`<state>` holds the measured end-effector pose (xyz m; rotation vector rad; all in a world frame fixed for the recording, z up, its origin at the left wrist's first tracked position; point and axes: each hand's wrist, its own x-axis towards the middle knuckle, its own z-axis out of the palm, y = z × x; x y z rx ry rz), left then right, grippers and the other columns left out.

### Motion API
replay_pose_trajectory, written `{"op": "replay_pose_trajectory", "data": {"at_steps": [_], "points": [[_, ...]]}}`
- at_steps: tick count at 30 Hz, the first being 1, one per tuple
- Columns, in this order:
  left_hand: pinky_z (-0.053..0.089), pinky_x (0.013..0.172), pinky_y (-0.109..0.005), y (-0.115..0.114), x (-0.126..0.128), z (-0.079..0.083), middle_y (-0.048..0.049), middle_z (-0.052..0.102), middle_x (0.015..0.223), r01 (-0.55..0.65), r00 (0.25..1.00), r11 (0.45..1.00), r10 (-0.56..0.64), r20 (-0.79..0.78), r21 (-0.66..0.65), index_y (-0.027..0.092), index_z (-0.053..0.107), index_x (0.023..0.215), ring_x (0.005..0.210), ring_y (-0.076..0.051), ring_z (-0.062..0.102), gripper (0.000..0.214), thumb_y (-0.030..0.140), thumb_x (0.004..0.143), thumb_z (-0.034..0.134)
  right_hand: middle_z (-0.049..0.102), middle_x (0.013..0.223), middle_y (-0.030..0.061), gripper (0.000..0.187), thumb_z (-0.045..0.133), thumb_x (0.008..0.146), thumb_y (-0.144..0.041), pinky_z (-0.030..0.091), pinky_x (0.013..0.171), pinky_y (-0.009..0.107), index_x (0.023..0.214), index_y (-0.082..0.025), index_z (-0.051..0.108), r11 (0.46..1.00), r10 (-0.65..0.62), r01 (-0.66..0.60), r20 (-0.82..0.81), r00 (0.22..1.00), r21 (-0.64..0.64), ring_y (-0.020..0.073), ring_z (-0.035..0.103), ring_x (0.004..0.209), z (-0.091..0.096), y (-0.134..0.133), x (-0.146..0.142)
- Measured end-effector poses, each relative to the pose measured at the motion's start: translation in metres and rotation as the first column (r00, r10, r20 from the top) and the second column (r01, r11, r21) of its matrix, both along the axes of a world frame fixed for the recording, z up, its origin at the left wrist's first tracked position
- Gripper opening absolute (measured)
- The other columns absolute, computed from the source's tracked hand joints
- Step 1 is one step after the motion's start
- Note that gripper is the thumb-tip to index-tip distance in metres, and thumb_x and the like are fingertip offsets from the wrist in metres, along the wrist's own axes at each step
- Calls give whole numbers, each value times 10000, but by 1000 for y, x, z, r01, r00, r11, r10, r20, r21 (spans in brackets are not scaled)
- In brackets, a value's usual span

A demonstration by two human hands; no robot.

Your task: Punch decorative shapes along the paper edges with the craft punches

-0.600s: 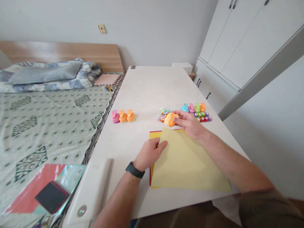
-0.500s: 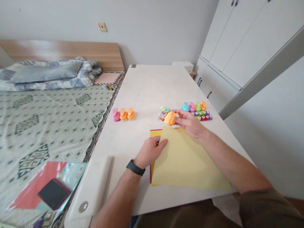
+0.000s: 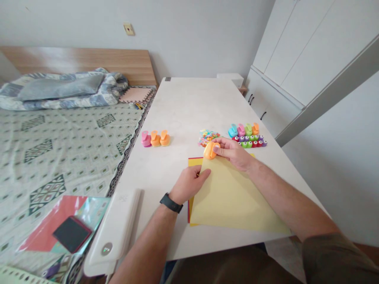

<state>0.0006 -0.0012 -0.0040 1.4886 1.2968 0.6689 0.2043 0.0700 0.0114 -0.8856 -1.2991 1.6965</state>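
Observation:
My left hand (image 3: 190, 182) pinches the left edge of a pale yellow sheet of paper (image 3: 233, 197), thumb on top. Under that sheet, a deeper yellow sheet (image 3: 194, 161) and a red edge show at the left. In my right hand (image 3: 235, 153) is an orange craft punch (image 3: 210, 151), gripped between thumb and fingers. It sits at the pale sheet's top corner; whether the paper is inside its slot I cannot tell. Just behind the punch lies a heap of small colourful paper cutouts (image 3: 209, 136).
Three craft punches (image 3: 155, 139), one pink and two orange, stand at the left. Several larger punches (image 3: 243, 130) and rows of small ones (image 3: 251, 141) stand at the right. A white laminator-like device (image 3: 115, 228) lies along the left table edge, beside a bed with a phone (image 3: 72, 234).
My right hand has brought the orange punch slightly down and left, onto the pale sheet's top corner. My left hand keeps its hold; the view has shifted a little.

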Motion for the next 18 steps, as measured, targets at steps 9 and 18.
{"op": "replay_pose_trajectory", "data": {"at_steps": [9,18], "points": [[376,501,-260,2,-2,-3,-25,647,655,16,999,999,-14,-38,29,175,691,744,585,-171,563,445,585,866,570,762,1041,60,426,840,787,-443,533,838,377,1139,-229,732,999,33,-33,45,998,0,230,690,900,1,0,-5],[346,506,-247,2,-2,-9,-18,662,716,64,997,998,-63,-45,7,171,684,807,592,-153,550,485,603,925,498,764,997,57,376,851,780,-410,522,806,357,1082,-217,736,999,22,-21,24,999,-33,218,683,871,1,1,-5]]}}
